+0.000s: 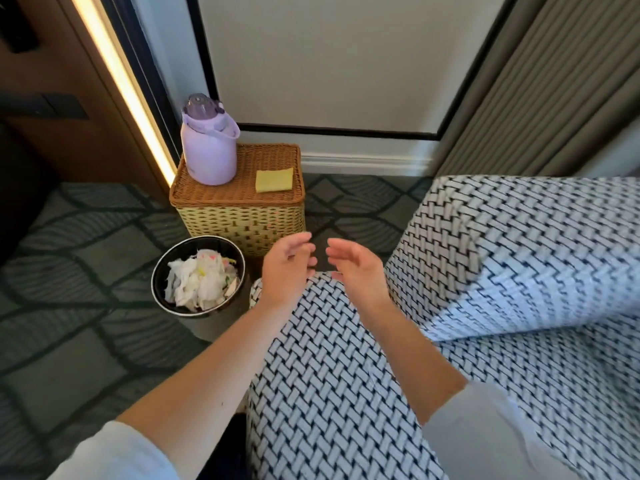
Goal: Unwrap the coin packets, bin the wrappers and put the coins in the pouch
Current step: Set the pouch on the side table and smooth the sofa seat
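My left hand (287, 265) and my right hand (356, 268) hover side by side over my knee, palms facing each other, fingers apart, nothing in either. To the left on the floor stands a round dark bin (157, 271), filled with crumpled white wrappers (199, 282). A flat yellow pouch (274, 180) lies on the lid of a wicker basket (239, 216) beyond the bin. No coins or wrapped packets are in sight.
A lilac water bottle (209, 143) stands on the basket lid, left of the pouch. My legs in black-and-white woven trousers (346, 375) fill the lower right. Patterned carpet (69, 271) covers the floor. A wall and a curtain (554, 98) lie behind.
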Available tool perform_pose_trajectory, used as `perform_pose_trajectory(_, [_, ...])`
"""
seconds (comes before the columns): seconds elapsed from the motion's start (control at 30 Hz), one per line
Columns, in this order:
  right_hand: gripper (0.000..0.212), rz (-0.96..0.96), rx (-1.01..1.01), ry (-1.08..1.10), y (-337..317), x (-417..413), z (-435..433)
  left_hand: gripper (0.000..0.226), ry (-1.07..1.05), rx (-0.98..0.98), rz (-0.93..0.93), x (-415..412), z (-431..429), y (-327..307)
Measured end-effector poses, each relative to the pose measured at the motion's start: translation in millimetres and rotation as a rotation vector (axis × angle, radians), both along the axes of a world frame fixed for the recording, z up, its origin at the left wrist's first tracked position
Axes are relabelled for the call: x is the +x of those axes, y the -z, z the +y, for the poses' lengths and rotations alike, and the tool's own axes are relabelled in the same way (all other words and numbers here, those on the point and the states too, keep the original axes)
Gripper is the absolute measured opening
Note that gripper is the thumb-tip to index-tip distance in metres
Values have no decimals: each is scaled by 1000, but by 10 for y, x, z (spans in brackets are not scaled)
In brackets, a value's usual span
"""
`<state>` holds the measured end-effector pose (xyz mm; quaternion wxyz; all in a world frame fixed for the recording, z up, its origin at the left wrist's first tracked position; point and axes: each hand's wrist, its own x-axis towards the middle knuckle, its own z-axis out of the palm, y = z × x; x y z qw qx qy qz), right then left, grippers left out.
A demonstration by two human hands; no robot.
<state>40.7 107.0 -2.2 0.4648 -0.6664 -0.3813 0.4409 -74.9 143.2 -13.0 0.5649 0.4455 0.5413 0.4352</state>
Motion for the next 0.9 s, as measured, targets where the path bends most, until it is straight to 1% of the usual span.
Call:
perform_pose_trajectory(0.13, [31,-107,-55,-72,3,209,-584,20,88,4,65,91,-555,69])
perform_pose_trajectory(0.27, [25,-199,-111,-117,127,418,-1060,16,226,76,238,228,-1005,233])
perform_pose_trajectory(0.37, [22,-275,-164,-92,282,539,-1323,25,362,127,387,308,-1235,379])
perform_pose_trajectory(0.43, [21,-268,-190,-45,370,591,-1459,31,436,168,538,335,-1349,464])
perform_pose_trajectory(0.53, [24,-305,-217,-22,451,636,-1583,44,465,272,798,373,-1431,508])
perform_pose_trajectory(0.6, [25,-320,-218,-6,500,667,-1619,55,486,330,896,399,-1451,531])
perform_pose_trajectory(0.67, [24,-305,-217,23,535,689,-1637,61,499,380,984,389,-1482,554])
perform_pose_trajectory(0.73, [25,-271,-206,53,558,701,-1649,56,463,412,1023,355,-1522,593])
perform_pose_trajectory(0.9, [33,-164,-187,81,571,706,-1681,24,302,498,972,358,-1608,669])
